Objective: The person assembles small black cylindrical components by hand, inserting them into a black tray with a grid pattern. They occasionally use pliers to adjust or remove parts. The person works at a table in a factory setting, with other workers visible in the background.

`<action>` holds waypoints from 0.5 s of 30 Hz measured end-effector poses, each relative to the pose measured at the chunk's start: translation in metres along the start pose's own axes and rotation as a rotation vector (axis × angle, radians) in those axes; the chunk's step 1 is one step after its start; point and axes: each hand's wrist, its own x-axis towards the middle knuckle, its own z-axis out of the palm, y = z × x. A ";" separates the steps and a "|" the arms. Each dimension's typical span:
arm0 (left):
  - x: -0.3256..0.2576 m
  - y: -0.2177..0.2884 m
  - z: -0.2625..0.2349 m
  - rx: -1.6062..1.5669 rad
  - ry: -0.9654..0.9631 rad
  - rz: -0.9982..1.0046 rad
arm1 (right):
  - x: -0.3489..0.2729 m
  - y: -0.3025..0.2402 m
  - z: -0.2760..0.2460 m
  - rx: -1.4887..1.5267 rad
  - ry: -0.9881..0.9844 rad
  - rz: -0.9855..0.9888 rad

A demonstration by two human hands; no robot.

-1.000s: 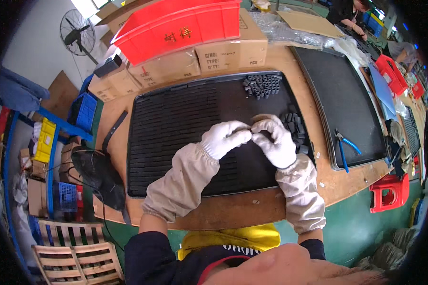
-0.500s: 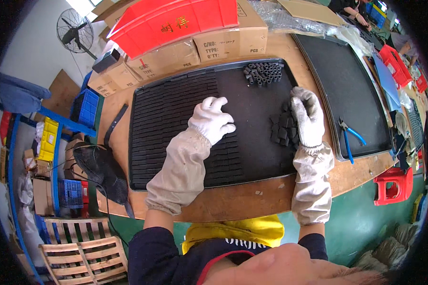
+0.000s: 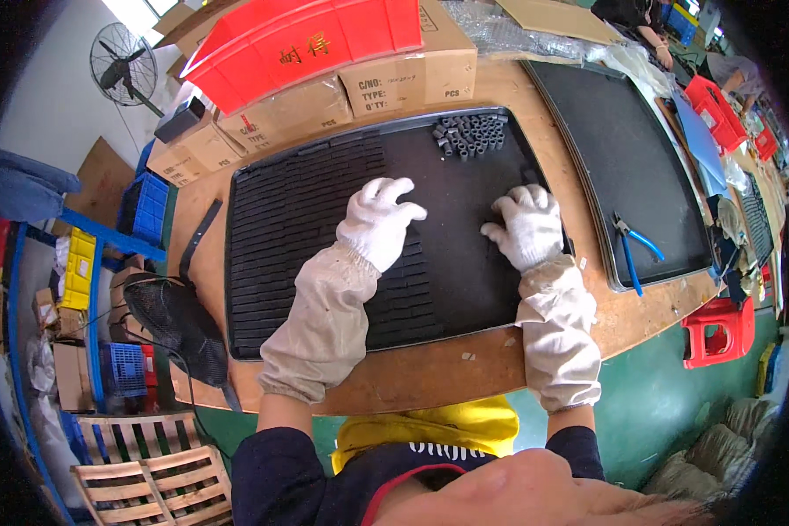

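Observation:
A large black tray [image 3: 464, 289] lies on the wooden table, with rows of small black pieces [image 3: 298, 219] filling its left part. A loose heap of small dark grey cylinders [image 3: 471, 133] sits in its far right corner. My left hand [image 3: 378, 221], in a white glove, hovers palm down over the middle of the tray with fingers spread and holds nothing. My right hand [image 3: 526, 226], also gloved, rests palm down on the right part of the tray with its fingers bent and apart. Whatever lies under its palm is hidden.
A second black tray [image 3: 622, 131] lies to the right, with blue-handled pliers [image 3: 633, 252] on its near edge. Cardboard boxes [image 3: 403, 77] and a red bin [image 3: 307, 39] stand behind. A black mesh item [image 3: 171, 320] hangs at the table's left edge, and a red stool [image 3: 718, 329] stands at lower right.
My hands, together at the tray's middle a second ago, parted. The right went to black pieces at the tray's right edge and has now slid back left; the left hand stayed mid-tray.

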 end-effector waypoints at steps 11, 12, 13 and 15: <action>0.018 0.033 -0.019 -0.299 -0.042 -0.126 | 0.006 -0.003 0.005 0.013 0.173 0.031; 0.018 0.033 -0.019 -0.286 -0.053 -0.129 | 0.006 -0.004 0.002 -0.008 0.147 0.041; 0.017 0.032 -0.020 -0.272 -0.064 -0.133 | 0.006 -0.004 -0.004 -0.028 0.121 0.052; 0.017 0.033 -0.020 -0.264 -0.066 -0.143 | 0.001 -0.001 -0.007 -0.079 0.008 0.051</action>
